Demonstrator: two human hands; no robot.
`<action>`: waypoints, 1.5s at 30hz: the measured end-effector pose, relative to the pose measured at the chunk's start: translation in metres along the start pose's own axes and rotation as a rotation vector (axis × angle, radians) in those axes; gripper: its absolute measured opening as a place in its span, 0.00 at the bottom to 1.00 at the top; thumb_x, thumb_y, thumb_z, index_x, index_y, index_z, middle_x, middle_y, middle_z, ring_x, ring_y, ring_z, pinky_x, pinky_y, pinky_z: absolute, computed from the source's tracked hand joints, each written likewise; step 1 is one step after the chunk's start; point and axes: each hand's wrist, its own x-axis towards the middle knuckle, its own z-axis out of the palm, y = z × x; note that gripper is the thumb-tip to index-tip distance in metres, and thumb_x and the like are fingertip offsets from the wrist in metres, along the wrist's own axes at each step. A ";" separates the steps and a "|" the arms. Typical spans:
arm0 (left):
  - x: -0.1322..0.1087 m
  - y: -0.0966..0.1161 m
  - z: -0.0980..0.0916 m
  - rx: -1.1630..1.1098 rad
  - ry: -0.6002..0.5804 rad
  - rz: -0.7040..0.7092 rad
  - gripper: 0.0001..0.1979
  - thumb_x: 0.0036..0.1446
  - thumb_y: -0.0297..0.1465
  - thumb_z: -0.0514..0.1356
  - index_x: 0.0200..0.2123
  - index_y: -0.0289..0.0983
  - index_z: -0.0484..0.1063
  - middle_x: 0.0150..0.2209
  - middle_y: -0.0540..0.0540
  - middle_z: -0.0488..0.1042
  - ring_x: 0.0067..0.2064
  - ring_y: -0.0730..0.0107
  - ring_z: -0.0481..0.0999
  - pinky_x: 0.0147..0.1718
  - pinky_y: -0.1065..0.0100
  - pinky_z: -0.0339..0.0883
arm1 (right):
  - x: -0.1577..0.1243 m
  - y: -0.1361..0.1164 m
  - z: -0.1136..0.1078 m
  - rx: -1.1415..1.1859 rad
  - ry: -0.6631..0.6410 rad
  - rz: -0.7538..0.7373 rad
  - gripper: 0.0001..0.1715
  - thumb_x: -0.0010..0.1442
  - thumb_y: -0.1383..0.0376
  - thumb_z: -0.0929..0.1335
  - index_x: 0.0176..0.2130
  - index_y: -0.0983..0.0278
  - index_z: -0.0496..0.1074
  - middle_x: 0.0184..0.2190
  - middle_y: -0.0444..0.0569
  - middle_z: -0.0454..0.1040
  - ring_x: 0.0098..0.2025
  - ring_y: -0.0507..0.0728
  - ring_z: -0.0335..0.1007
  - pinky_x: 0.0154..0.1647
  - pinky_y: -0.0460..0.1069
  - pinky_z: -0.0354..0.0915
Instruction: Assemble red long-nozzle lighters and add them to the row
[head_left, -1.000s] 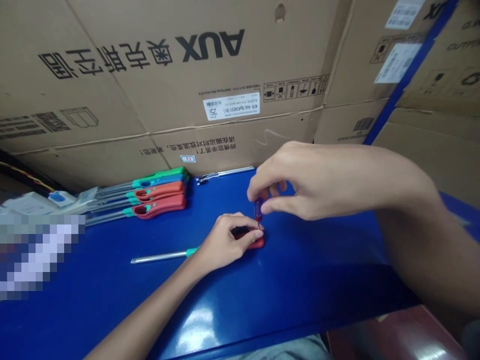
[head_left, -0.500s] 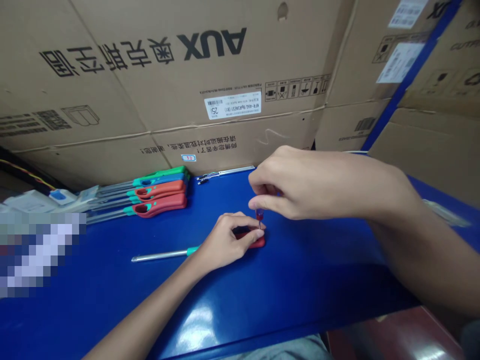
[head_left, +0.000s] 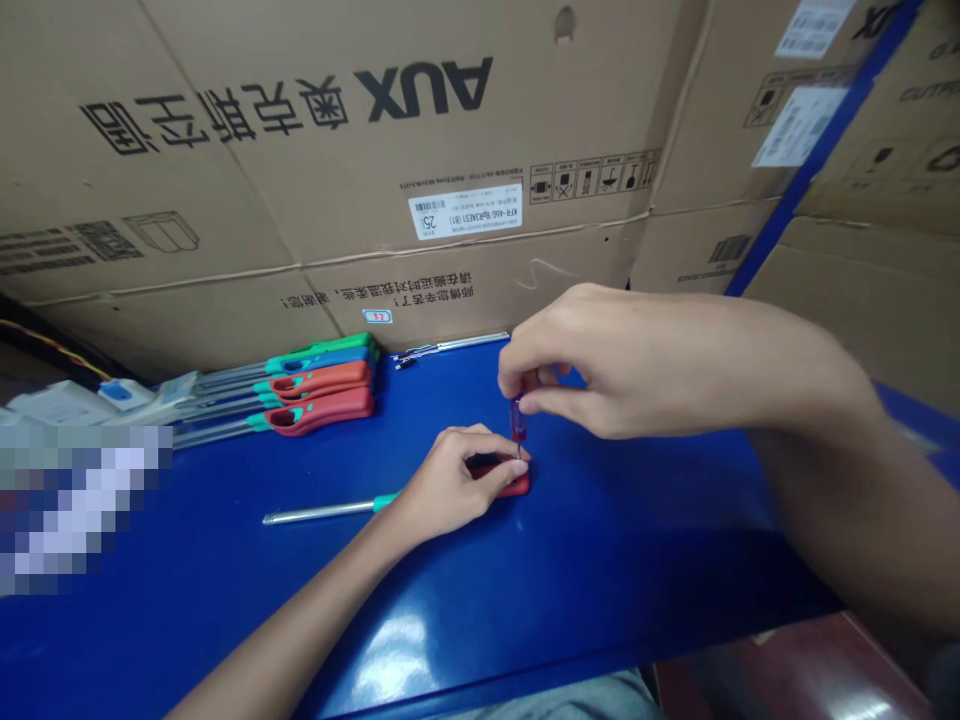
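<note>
On the blue table lies a red long-necked gas lighter (head_left: 516, 485), its metal tube pointing left. My left hand (head_left: 457, 482) is closed around its handle, thumb and index finger near the handle's right end, and hides most of it. A small screwdriver (head_left: 517, 418) with a clear purple-red handle stands upright over that end. My right hand (head_left: 562, 365) pinches the top of the screwdriver between thumb and fingers. The screwdriver's tip is down between my left thumb and index finger, so what it touches is hidden.
Several lighters with red, orange, blue and green handles, such as a red one (head_left: 330, 411), lie stacked at the left. Thin metal rods with wires (head_left: 472, 342) lie along the cardboard box (head_left: 337, 210) at the back. Plastic-wrapped items (head_left: 64, 402) are at the far left.
My right hand's fingers have shifted slightly on the screwdriver, and more of its handle shows. My left hand and the lighter have stayed in place.
</note>
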 end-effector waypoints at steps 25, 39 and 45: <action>-0.001 -0.006 0.001 -0.013 -0.014 -0.003 0.08 0.59 0.30 0.61 0.34 0.34 0.80 0.33 0.46 0.82 0.35 0.68 0.78 0.38 0.69 0.69 | 0.013 -0.011 0.014 -0.181 0.013 0.114 0.15 0.65 0.58 0.63 0.38 0.65 0.75 0.27 0.49 0.73 0.24 0.53 0.63 0.25 0.48 0.50; 0.000 -0.005 0.001 0.002 -0.023 0.018 0.07 0.58 0.29 0.62 0.31 0.35 0.80 0.31 0.47 0.81 0.33 0.69 0.76 0.37 0.69 0.67 | 0.003 -0.002 0.005 -0.002 -0.026 -0.041 0.08 0.57 0.70 0.67 0.36 0.61 0.75 0.32 0.44 0.75 0.34 0.53 0.68 0.29 0.45 0.55; 0.000 -0.004 0.002 -0.007 -0.032 -0.003 0.08 0.59 0.30 0.61 0.34 0.35 0.80 0.32 0.46 0.81 0.34 0.68 0.75 0.36 0.69 0.67 | 0.008 -0.005 0.011 -0.019 -0.048 0.008 0.07 0.58 0.70 0.65 0.32 0.64 0.74 0.29 0.45 0.73 0.31 0.52 0.68 0.30 0.46 0.56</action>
